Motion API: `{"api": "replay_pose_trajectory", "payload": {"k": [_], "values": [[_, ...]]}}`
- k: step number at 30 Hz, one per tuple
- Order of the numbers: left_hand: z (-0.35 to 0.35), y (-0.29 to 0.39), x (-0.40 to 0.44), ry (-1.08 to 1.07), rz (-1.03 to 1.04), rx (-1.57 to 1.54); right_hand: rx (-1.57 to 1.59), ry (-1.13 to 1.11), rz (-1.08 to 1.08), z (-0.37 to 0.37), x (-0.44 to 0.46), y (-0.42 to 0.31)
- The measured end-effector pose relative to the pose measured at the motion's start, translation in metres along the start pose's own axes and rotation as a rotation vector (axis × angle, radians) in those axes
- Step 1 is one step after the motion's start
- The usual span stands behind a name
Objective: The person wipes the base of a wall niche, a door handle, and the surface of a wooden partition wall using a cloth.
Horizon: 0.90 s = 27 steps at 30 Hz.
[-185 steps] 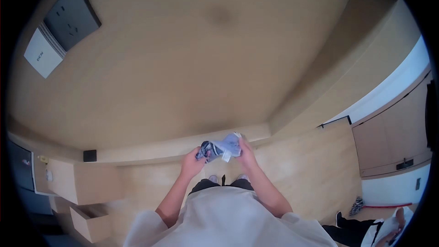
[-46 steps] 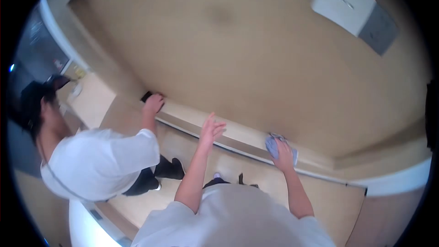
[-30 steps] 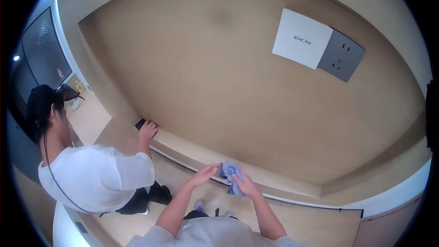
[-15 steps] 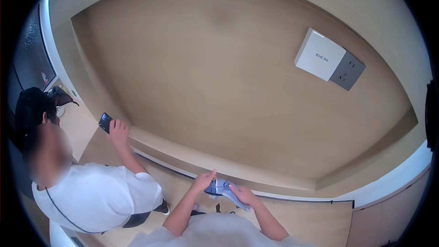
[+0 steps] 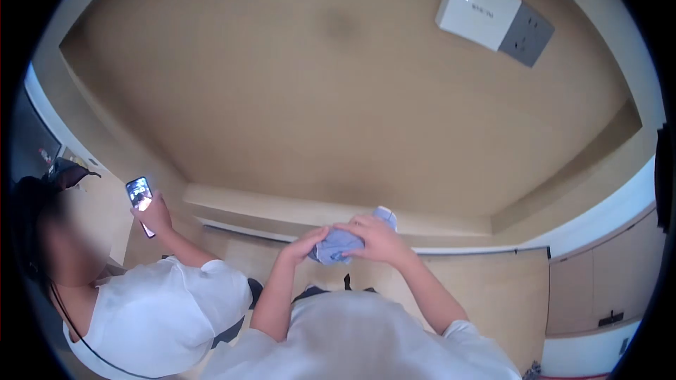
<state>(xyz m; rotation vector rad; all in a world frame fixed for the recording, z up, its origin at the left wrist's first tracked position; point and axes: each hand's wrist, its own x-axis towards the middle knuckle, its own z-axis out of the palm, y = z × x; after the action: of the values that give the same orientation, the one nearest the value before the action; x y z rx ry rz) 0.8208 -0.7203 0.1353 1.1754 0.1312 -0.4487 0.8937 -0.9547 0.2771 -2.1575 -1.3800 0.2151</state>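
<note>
A crumpled blue-grey cloth (image 5: 339,245) is held between my two hands in front of my body. My left hand (image 5: 307,245) grips its left side with closed fingers. My right hand (image 5: 374,238) wraps over its right part, and a light end of the cloth sticks up behind the fingers. Both hands are near the long ledge (image 5: 451,225) at the foot of the recessed wall.
On the left stands a person in a white top (image 5: 155,309), holding a lit phone (image 5: 141,204) in one hand. A white box with a grey socket panel (image 5: 527,34) is on the wall at upper right. Wooden cabinet doors (image 5: 605,274) are at the right.
Since the wiping-level view at the ledge, my left hand has come to the cloth, which is now bunched between both hands. The co-worker's phone has been lifted from the ledge and its screen is lit.
</note>
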Motion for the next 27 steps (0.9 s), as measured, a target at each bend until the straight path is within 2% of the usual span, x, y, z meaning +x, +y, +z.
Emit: {"api": "replay_pose_trajectory", "payload": {"k": [3, 5, 8, 12, 15, 18, 21, 24, 27], "values": [[0.013, 0.017, -0.008, 0.055, 0.218, 0.205, 0.015, 0.033, 0.062, -0.008, 0.002, -0.010], [0.031, 0.028, -0.005, 0.170, 0.391, 0.420, -0.038, 0.081, -0.038, 0.003, 0.004, 0.018], [0.015, 0.026, -0.004, 0.107, 0.196, 0.627, 0.063, 0.065, -0.009, 0.009, -0.008, 0.003], [0.038, 0.053, -0.024, 0.229, 0.476, 0.820, 0.137, 0.106, 0.048, 0.002, -0.016, -0.007], [0.051, 0.058, -0.023, 0.352, 0.558, 0.950, 0.279, 0.097, 0.114, -0.003, -0.025, -0.001], [0.067, 0.086, -0.041, 0.392, 0.347, 0.927, 0.234, 0.135, 0.104, 0.008, -0.029, 0.008], [0.079, 0.093, -0.040, 0.259, 0.632, 1.226, 0.196, 0.213, 0.053, 0.012, -0.032, 0.015], [0.085, 0.090, -0.019, 0.246, 0.734, 1.299, 0.175, 0.286, 0.036, 0.008, -0.027, 0.016], [0.104, 0.099, -0.019, 0.197, 0.182, 0.896, 0.110, 0.362, 0.043, -0.002, -0.032, 0.012]]}}
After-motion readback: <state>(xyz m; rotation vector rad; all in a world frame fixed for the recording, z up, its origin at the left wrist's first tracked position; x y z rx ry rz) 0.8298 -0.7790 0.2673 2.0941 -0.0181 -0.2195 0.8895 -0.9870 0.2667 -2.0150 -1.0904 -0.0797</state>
